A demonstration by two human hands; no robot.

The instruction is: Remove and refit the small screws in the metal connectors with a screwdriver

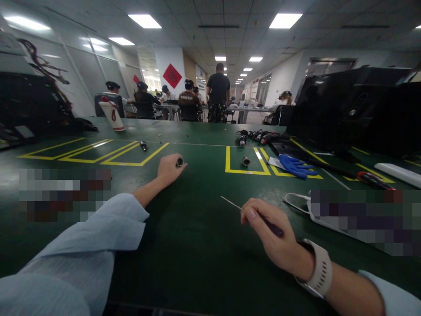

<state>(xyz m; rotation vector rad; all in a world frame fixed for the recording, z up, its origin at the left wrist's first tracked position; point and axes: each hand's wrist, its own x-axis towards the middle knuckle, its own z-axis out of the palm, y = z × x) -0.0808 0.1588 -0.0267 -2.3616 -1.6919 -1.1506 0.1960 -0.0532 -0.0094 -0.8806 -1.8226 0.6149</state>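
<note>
Centrally in the head view, left hand [168,170] closed around a hollow cylindrical metal fitting [179,162], right hand [268,230], nearer, pinching a screwdriver [271,226] with slim metal shaft and dark handle, second round fitting [246,161] farther right inside yellow tape [248,172], smooth green tabletop [184,254] beneath

Fingers, pixelated patches and the frame's edges conceal parts of the scene.
The left hand [170,170] covers most of a metal fitting [179,162], leaving its round end visible; the right hand [268,228] hides the middle of a thin tool [272,226], whose tip is too fine to tell. Pixelation masks something on the table [194,245] at left and most of a white-edged item [309,207] at near right. Both pale blue sleeves [95,237] and the far-right black equipment [348,105] run out of frame. Far-off wall lettering [200,77] is unreadable.
</note>
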